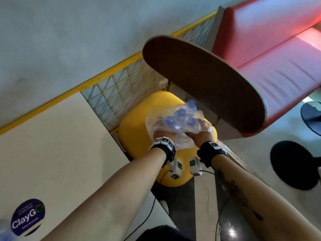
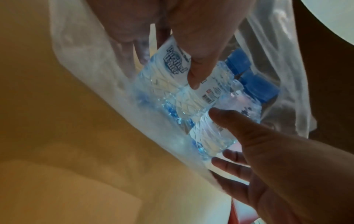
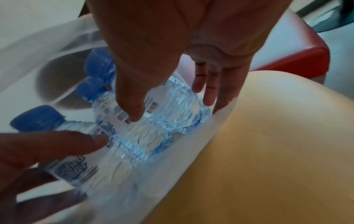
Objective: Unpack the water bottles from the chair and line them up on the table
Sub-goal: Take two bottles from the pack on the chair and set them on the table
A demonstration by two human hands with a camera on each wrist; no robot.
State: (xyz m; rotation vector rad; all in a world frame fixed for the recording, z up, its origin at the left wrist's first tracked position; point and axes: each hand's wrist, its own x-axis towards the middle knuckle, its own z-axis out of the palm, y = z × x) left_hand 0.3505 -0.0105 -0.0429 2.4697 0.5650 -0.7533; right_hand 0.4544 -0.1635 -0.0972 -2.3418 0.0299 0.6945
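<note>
A pack of water bottles (image 1: 178, 119) with blue caps, in loose clear plastic wrap, lies on the yellow chair seat (image 1: 135, 129). My left hand (image 1: 162, 134) grips the pack's near left side. In the left wrist view its thumb presses a bottle label (image 2: 172, 60) while the fingers lie under the wrap. My right hand (image 1: 199, 134) grips the near right side. In the right wrist view its thumb (image 3: 132, 106) lies on a bottle (image 3: 168, 109) and its fingers (image 3: 208, 91) reach down the far side, against the wrap.
The white table (image 1: 52, 145) stands to the left, with a round ClayGo sticker (image 1: 27, 217) and a blurred bottle (image 1: 5, 228) at its near corner. The chair's brown back (image 1: 199, 80) overhangs the pack. A red bench (image 1: 278, 49) and black table bases (image 1: 293, 164) stand at the right.
</note>
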